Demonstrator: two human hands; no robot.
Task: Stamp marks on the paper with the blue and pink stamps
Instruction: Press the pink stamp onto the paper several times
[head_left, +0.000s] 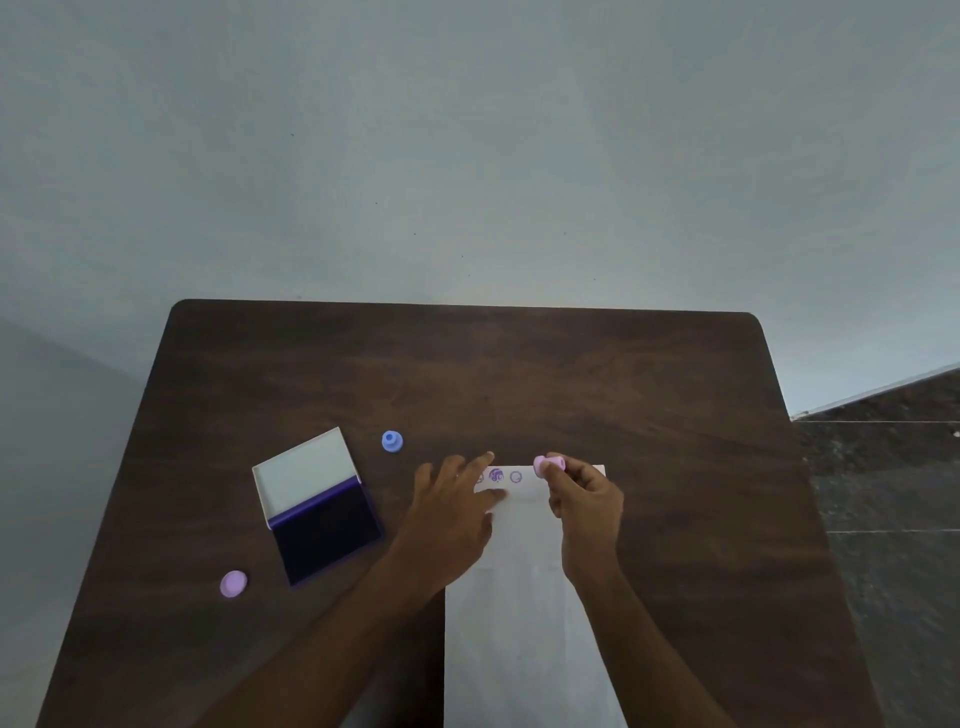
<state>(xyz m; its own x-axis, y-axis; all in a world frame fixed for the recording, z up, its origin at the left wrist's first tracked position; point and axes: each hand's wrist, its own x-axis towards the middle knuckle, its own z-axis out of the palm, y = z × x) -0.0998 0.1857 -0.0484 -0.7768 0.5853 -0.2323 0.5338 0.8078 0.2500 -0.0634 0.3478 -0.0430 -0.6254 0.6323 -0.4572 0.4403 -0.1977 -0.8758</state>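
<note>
A long white paper (524, 623) lies on the dark wooden table (571, 374), running toward me. Near its far edge is a row of three purple stamped marks (497, 476). My left hand (453, 512) lies flat with spread fingers on the paper's left side, partly covering the leftmost mark. My right hand (584, 496) pinches the pink stamp (548, 464) just above the paper's far edge, right of the marks. The blue stamp (391, 441) stands alone on the table, left of the paper.
An open ink pad (326, 535) with a dark purple pad and a white lid sits at the left. A pink round cap (233, 584) lies near the table's left front. Beyond the table's right edge is a dark tiled floor (893, 493).
</note>
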